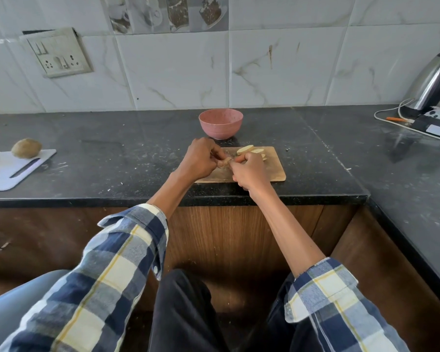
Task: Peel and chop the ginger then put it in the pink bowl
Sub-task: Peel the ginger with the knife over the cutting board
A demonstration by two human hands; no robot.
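Ginger [223, 162], small and knobbly, sits pinched in the left hand [201, 158] over the board [274, 171]. Right hand [249, 171] grips a peeler; pink bowl [221, 123] waits at 12 o'clock. It looks firm but slippery once peeled.

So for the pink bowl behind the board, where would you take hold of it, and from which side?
Probably the pink bowl is best taken by its rim, from above or from its right. It stands upright and open on the counter, its rounded wall tapering to a small foot. Both hands, left hand and right hand, are busy at the wooden board in front.
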